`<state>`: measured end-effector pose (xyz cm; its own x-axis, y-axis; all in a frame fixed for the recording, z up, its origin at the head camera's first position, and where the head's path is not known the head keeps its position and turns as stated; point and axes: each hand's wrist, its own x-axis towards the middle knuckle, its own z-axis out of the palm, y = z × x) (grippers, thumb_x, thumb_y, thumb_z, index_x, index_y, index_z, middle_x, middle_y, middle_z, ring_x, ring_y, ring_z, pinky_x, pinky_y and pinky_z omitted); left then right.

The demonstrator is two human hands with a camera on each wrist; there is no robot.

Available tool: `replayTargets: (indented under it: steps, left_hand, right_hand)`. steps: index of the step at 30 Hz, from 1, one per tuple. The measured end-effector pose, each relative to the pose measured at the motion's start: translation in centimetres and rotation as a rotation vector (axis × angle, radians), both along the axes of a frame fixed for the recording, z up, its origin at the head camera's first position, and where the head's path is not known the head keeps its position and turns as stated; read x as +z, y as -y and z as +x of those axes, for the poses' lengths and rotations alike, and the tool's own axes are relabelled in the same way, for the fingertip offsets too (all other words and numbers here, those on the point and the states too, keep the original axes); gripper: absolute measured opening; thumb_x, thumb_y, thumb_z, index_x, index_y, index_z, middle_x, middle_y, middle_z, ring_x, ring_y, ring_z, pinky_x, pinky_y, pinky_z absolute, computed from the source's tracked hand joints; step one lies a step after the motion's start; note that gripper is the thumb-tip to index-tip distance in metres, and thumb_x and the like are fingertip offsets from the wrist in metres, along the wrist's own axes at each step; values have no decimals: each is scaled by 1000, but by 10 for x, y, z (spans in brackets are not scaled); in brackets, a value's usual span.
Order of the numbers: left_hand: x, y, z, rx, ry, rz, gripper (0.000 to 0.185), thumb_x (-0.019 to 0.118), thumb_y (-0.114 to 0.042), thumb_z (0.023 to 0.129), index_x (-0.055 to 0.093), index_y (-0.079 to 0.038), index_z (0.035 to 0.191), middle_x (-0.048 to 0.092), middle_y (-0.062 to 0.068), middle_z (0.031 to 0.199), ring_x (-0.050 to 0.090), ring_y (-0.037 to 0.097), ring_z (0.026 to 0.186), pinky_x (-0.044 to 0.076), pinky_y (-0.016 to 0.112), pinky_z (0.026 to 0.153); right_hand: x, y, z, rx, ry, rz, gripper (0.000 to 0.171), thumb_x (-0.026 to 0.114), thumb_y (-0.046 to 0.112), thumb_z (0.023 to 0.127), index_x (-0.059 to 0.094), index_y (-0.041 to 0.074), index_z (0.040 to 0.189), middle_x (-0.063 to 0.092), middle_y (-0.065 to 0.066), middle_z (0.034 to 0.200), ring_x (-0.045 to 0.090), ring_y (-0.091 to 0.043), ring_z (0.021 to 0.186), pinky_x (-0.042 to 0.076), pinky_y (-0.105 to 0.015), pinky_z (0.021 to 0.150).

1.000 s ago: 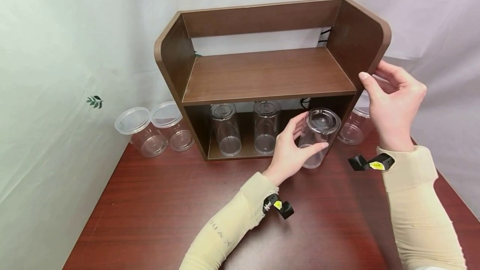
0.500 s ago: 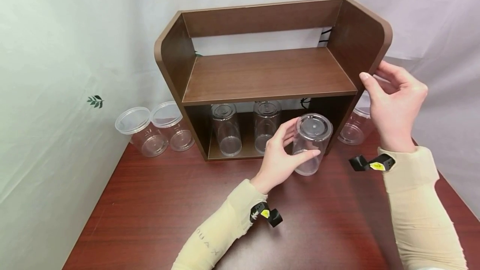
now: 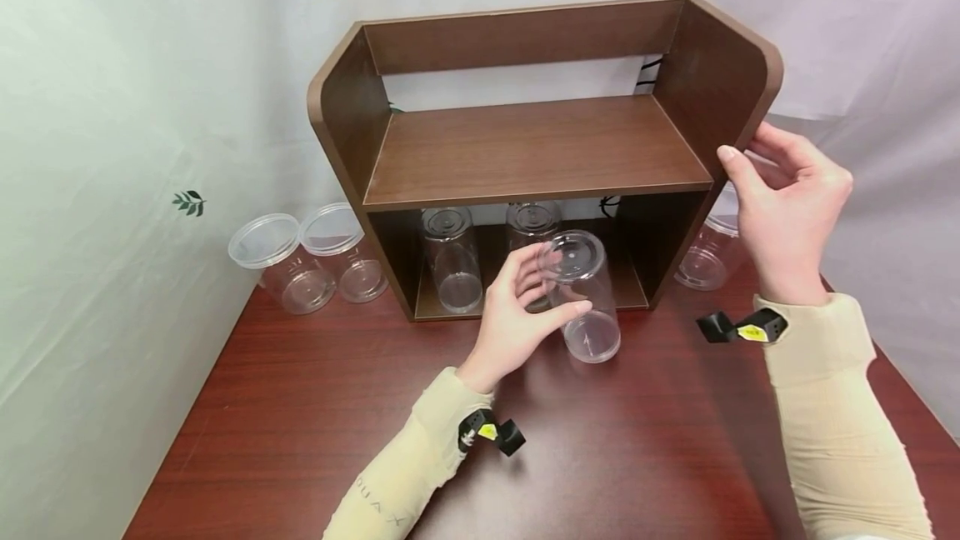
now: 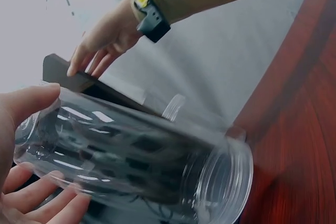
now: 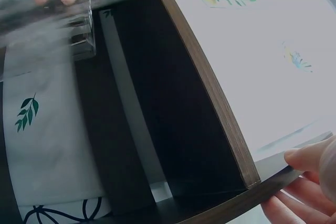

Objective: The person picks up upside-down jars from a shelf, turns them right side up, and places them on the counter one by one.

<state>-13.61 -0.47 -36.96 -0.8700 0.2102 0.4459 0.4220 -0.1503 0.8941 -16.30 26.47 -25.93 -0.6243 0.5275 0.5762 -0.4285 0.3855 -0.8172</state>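
Clear plastic cylindrical jar is gripped in curled left hand, tilted w/ mouth toward bench; dark brown wooden shelf unit side is pinched by right hand.

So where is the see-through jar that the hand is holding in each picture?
Head view: the clear jar is in the middle, tilted, in front of the shelf's lower opening, held by the left hand.
Left wrist view: the jar fills the lower half, lying sideways.
Right wrist view: it is a blur at the top left.
Shared landmark: the brown shelf.
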Motion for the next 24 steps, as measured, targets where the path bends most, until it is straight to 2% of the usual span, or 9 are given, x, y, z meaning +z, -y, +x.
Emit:
replayTargets:
  steps: [7,12,15,19,22,24]
  left_hand:
    - [-5,25,2,-19,65,67,72,87,6,75,50,-7,135,66,13,126,67,28,110,55,43,96]
    - [-9,40,7,-37,115,93,72,85,9,75,47,-6,134,64,17,126,65,31,112,55,44,95]
    - [-12,49,9,-49,135,128,72,82,13,75,46,-4,134,63,18,126,63,39,113,56,45,94]
    - [-12,57,12,-56,134,173,70,80,15,76,44,-1,133,61,20,127,59,48,116,54,49,95]
    - [-12,61,14,-48,128,191,67,79,12,77,43,0,133,60,20,127,58,49,118,53,50,97]
    - [-12,63,15,-43,121,196,66,78,10,78,43,0,133,59,20,128,58,49,119,53,50,97]
  right_hand:
    - [2,3,2,3,26,-23,31,84,8,83,79,10,114,76,-4,106,73,-4,88,56,-21,86]
    - [5,11,21,9,64,-27,39,83,8,84,75,13,123,73,-4,117,72,-9,95,55,-21,87]
    - [4,18,34,25,0,-27,45,82,5,84,72,11,127,70,-9,123,70,-15,103,55,-24,92]
    - [-1,24,45,136,-160,-63,41,82,-4,81,72,-3,121,71,-19,117,70,-22,103,55,-27,93]
    - [-8,30,53,251,-194,-30,38,80,-9,81,71,-10,117,71,-23,112,72,-22,98,56,-25,89]
    - [-12,37,60,322,-170,29,37,78,-12,81,70,-11,118,71,-23,113,72,-20,98,56,-23,88]
